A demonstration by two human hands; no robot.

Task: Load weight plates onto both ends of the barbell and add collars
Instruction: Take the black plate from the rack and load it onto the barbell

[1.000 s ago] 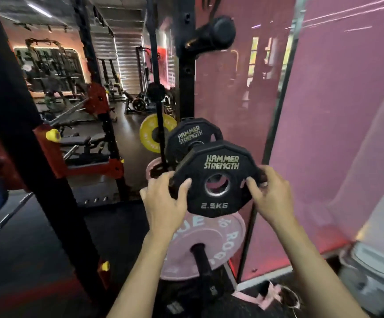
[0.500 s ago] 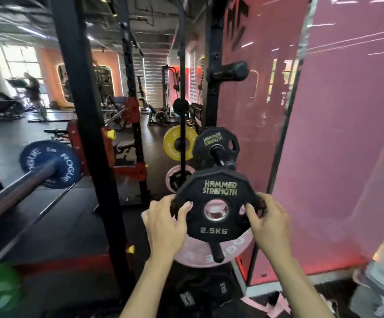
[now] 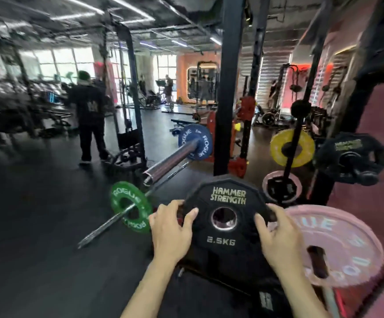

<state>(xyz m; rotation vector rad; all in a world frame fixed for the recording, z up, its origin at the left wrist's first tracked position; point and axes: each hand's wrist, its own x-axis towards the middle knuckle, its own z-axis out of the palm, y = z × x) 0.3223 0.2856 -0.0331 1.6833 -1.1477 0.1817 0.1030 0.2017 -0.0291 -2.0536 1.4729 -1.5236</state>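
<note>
Since half a second earlier, view had swung left off the storage pegs; plate (image 3: 224,216) carried along, now facing the sleeve (image 3: 170,160). Left hand (image 3: 171,232) and right hand (image 3: 278,239) curled round its opposite rims, held upright at chest level. Risk: bore misses sleeve end, plate jars, grip slips. Upright (image 3: 226,88) close behind; floor left open.
</note>
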